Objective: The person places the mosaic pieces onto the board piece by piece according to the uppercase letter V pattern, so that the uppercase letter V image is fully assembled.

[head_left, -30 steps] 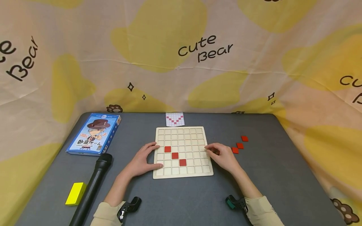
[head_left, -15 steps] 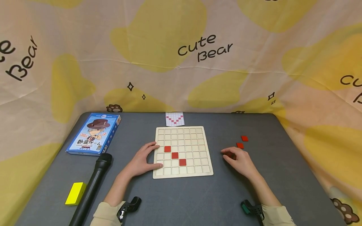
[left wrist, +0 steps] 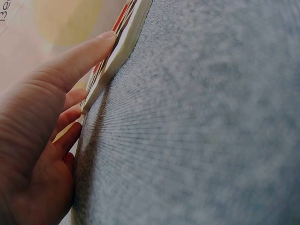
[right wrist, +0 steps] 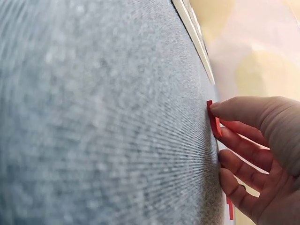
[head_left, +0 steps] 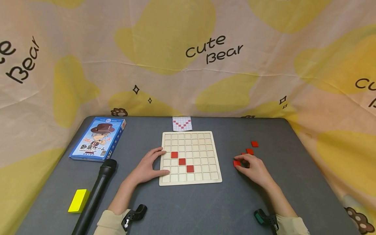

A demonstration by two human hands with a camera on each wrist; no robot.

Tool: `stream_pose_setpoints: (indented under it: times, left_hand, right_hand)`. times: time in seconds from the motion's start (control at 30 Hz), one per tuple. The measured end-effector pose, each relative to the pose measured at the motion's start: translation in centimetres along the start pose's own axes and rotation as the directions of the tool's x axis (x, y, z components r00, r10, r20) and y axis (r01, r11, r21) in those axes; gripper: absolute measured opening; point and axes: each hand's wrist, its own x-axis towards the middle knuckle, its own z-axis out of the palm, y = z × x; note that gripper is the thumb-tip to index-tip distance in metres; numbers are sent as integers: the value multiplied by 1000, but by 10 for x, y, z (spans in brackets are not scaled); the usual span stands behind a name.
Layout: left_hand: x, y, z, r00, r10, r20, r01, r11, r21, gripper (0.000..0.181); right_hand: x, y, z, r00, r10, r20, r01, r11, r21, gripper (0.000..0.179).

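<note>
My left hand (head_left: 145, 168) rests at the left edge of a pale wooden grid board (head_left: 202, 147), thumb and fingertips on its rim. Three red square tiles (head_left: 182, 161) sit in the board's cells in a descending diagonal. Right of the board, my right hand (head_left: 255, 169) pinches another red tile (head_left: 236, 164) between thumb and fingers. The right wrist view shows this tile (right wrist: 214, 119) tilted on edge, close to the tabletop. Beyond that hand lie more red tiles (head_left: 254, 144), one of them mostly hidden by the fingers.
A small card (head_left: 182, 124) with a red V pattern on a grid lies behind the board. At the left are a blue game box (head_left: 98, 138), a black microphone (head_left: 98, 192) and a yellow block (head_left: 78, 201). A printed cloth (head_left: 164, 42) hangs behind the grey table.
My right hand has left the board's right edge and moved right to the loose tiles, where it now pinches one. The left hand and the board have stayed put.
</note>
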Motion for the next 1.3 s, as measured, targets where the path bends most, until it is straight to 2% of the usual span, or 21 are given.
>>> stream_pose_setpoints:
  times: [0.37,0.7,1.3]
  left_hand:
    - [0,1,0,1000,3,0,-3,1000,5,82]
    - [0,1,0,1000,1,-1,-1,1000,3,82]
    - [0,3,-1,1000,4,-4,-4,1000,-5,81]
  right_hand:
    - [1,2,0,999,41,16,-40,999,-8,30]
    - [3,0,3,1000,28,10,-28,1000,-2,29]
    - [33,-29,31,999,45,2,-45,991,124,29]
